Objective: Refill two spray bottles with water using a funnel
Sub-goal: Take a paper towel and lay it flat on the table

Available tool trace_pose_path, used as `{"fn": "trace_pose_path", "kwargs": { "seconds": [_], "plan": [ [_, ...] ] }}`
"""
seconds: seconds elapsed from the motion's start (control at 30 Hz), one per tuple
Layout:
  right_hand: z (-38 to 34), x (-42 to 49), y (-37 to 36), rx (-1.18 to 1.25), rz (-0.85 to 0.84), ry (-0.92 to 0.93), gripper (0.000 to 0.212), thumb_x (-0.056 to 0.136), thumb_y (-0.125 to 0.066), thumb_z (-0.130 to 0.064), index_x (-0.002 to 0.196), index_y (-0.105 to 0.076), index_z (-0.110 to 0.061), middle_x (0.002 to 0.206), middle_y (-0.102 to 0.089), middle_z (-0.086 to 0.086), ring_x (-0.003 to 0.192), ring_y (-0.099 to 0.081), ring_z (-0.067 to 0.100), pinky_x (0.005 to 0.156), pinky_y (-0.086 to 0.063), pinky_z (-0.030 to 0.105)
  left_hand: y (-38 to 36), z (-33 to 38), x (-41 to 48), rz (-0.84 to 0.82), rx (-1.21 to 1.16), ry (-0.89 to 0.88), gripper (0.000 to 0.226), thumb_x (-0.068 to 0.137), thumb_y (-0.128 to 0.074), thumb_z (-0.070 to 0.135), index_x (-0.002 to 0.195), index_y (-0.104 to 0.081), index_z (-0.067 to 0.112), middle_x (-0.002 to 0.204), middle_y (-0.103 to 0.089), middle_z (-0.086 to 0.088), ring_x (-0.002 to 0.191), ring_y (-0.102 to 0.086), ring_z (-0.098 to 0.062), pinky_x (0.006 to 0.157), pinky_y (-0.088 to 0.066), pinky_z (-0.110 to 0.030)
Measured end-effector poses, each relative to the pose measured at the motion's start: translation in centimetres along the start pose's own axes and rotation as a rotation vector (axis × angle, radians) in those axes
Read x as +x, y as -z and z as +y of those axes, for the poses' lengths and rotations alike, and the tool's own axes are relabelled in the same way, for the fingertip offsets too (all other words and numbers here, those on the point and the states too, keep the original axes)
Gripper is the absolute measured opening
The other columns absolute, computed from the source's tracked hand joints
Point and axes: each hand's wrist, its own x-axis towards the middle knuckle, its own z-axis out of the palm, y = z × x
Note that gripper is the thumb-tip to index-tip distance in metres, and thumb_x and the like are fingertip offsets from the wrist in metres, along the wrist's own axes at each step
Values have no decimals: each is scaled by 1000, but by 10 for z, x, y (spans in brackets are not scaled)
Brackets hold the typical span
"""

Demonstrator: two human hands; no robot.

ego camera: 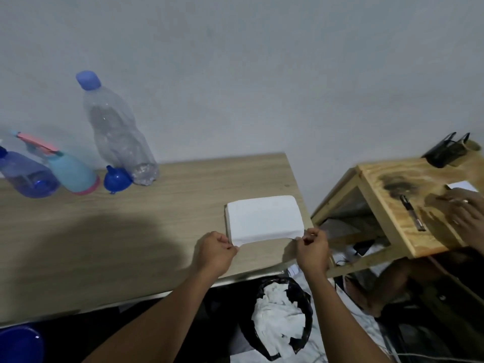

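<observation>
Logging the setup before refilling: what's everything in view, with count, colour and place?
water bottle: 1, clear, blue cap, table's back left
funnel: 1, blue, at the water bottle's foot
purple spray bottle: 1, purple, table's far left
light blue spray bottle: 1, pink base, beside the purple one
tissue stack: 1, white, table's right end
table: 1, light wood
bin: 1, black liner, white paper inside, below the table
side table: 1, pale wood, dark stain, right
pen: 1, dark, on the side table
other person's hand: 1, on the side table
left hand, right hand: each pinches a near corner of the tissue stack
</observation>
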Motion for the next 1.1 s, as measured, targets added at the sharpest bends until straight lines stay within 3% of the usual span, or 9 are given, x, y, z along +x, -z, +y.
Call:
{"fn": "trace_pose_path", "kwargs": {
  "seconds": [0.13, 0.23, 0.33, 0.43, 0.57, 0.67, 0.83, 0.97, 1.1],
  "plan": [
    [-2, -7, 11, 167, -39, -45, 32, 87, -65, -4, 113, -50, -16, 81, -58, 4, 72, -57, 20, 69, -48, 33, 5, -1, -7, -58, -80, 21, 28, 76, -77, 5, 97, -59, 6, 85, -68, -5, 71, -61, -14, 51, -41, -7],
    [0, -11, 21, 301, -77, -169, 20, 89, -61, -7, 108, -60, -13, 92, -65, 6, 81, -62, 23, 78, -54, 43, 10, 1, -13, -170, -173, 48, 24, 80, -71, 3, 101, -61, 10, 85, -67, -1, 68, -59, -10, 50, -44, -9],
    [-4, -18, 28, 425, -220, -285, 18, 94, -49, -1, 82, -60, -9, 78, -62, 7, 69, -57, 20, 70, -49, 36, 13, -1, -17, -295, -217, 78, 22, 79, -64, 3, 98, -70, 13, 75, -64, -2, 62, -51, -14, 49, -38, -20],
    [-5, -21, 31, 467, -277, -306, 20, 95, -44, 2, 79, -52, -5, 73, -58, 10, 65, -55, 21, 68, -49, 35, 11, -5, -18, -375, -285, 149, 24, 80, -58, 3, 100, -67, 13, 72, -57, -1, 60, -48, -14, 54, -36, -28],
    [-7, -17, 35, 477, -303, -287, 17, 95, -46, -1, 80, -52, -6, 82, -55, 15, 69, -56, 25, 66, -50, 35, 6, 1, -13, -334, -505, 203, 17, 89, -69, 21, 101, -69, 10, 92, -59, -3, 76, -60, -20, 64, -54, -32],
    [-13, -30, 37, 477, -368, -257, 18, 97, -44, -6, 84, -57, -5, 86, -59, 14, 73, -61, 25, 69, -53, 36, 13, 1, -17, -284, -569, 172, 24, 89, -70, 13, 107, -64, -3, 115, -67, -9, 92, -63, -24, 74, -60, -35],
    [-18, -33, 34, 448, -378, -177, 15, 100, -57, -19, 99, -70, -10, 101, -76, 7, 92, -70, 24, 69, -56, 33, 18, -4, -18, -289, -520, 97, 27, 87, -66, -6, 112, -56, -5, 107, -72, -16, 80, -65, -23, 58, -51, -29],
    [-25, -42, 27, 488, -400, -104, 11, 95, -63, -7, 105, -67, -5, 104, -76, 11, 89, -73, 24, 73, -61, 37, 36, -5, -19, -313, -492, -7, 42, 88, -57, -15, 119, -42, 9, 108, -71, -16, 76, -62, -22, 53, -43, -29],
    [-55, -58, 6, 442, -492, 15, 15, 95, -61, -4, 108, -66, -11, 102, -76, 2, 93, -69, 21, 75, -56, 35, 78, -6, -17, -311, -435, -100, 53, 88, -51, -17, 125, -50, 22, 112, -70, -10, 81, -59, -21, 54, -43, -30]
  ]
}}
